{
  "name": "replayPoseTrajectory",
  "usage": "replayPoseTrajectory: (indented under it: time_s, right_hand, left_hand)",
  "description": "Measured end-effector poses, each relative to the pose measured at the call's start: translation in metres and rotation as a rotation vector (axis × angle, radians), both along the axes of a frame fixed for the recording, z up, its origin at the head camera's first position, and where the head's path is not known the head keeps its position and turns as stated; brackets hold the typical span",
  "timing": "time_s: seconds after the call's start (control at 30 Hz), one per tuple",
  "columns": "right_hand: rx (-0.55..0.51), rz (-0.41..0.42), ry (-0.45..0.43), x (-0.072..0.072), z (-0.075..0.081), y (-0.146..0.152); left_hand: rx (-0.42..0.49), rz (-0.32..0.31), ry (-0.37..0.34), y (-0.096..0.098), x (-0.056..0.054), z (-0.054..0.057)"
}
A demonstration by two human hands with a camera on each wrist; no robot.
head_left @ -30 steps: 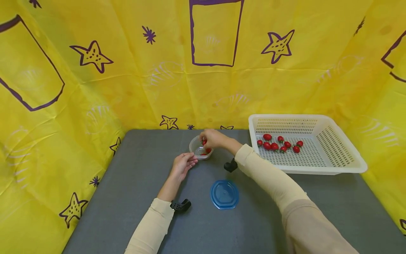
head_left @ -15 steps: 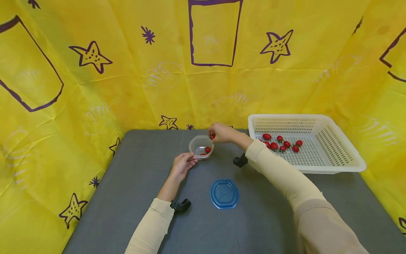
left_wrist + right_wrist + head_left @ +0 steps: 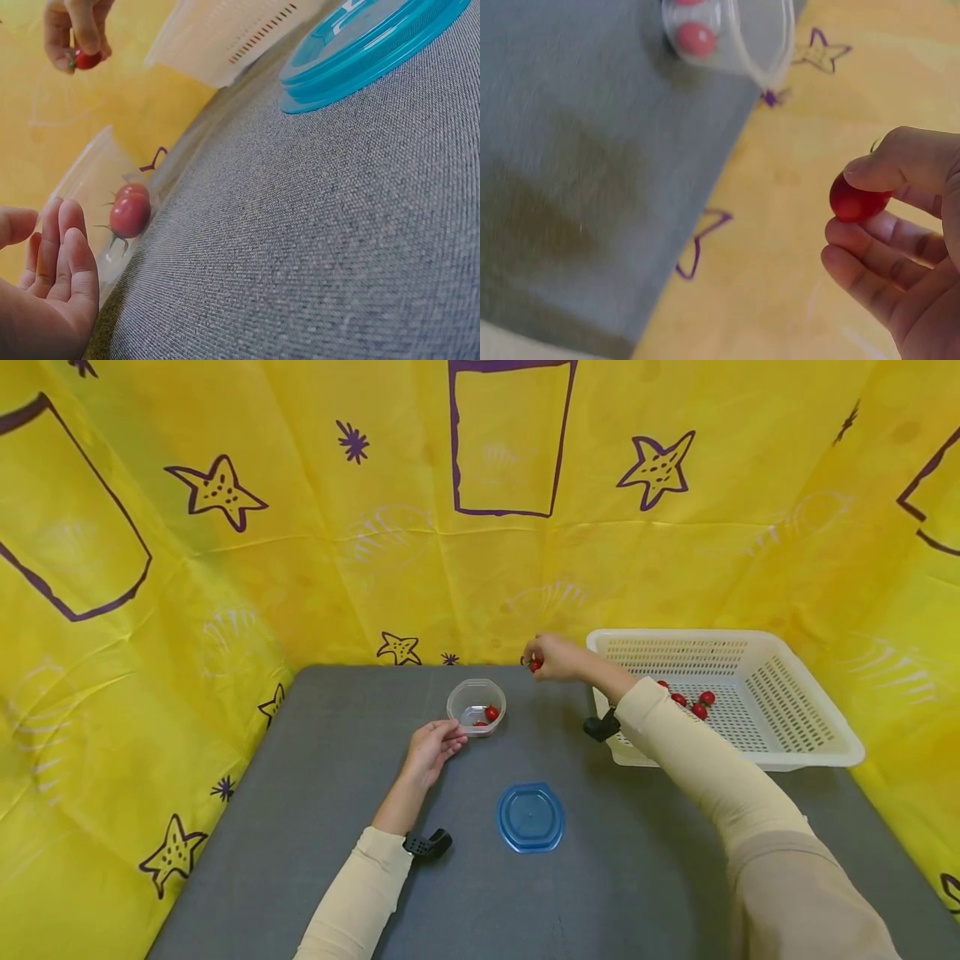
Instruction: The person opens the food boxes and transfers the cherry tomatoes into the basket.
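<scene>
Between the thumb and fingers of my right hand (image 3: 557,657) is a red cherry tomato (image 3: 859,199) with a green stem, held above the table's back edge. That hand is between the small clear container and the white basket. My left hand (image 3: 433,748) is at the near left side of the clear plastic container (image 3: 467,695), its fingers fairly straight and touching the container's side. Red cherry tomatoes (image 3: 130,215) lie inside the container. The white perforated basket (image 3: 806,706) at right holds several more cherry tomatoes (image 3: 699,711); my right forearm hides part of it.
A blue round lid (image 3: 530,818) lies on the grey table (image 3: 337,777) in front of the container. Yellow patterned cloth (image 3: 300,568) hangs behind the table and along its sides. Dark straps are on both wrists.
My right hand has moved from inside the container out to the right and back towards the basket, carrying the cherry tomato. The left hand and container have stayed in place.
</scene>
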State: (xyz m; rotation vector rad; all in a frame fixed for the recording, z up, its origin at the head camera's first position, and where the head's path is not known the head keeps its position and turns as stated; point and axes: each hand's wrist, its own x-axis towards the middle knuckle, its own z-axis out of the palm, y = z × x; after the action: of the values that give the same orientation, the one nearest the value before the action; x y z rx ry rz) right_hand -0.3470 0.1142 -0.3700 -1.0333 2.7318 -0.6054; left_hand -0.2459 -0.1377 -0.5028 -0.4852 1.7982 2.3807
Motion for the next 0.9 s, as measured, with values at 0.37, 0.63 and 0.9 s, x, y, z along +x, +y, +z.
replayPoseTrajectory:
  time_s: [0.37,0.63,0.9]
  right_hand:
    - [0.002,-0.084,0.064,-0.013,0.017,0.042]
    - [0.011,-0.156,0.052,-0.02,0.02,0.068]
    - [0.017,-0.195,0.026,-0.028,0.01,0.093]
  left_hand:
    - [0.0,-0.001,-0.006,0.001,-0.001,-0.001]
    - [0.003,0.003,-0.012,0.0,-0.001,0.0]
    - [-0.008,0.006,-0.018,-0.001,-0.001,-0.001]
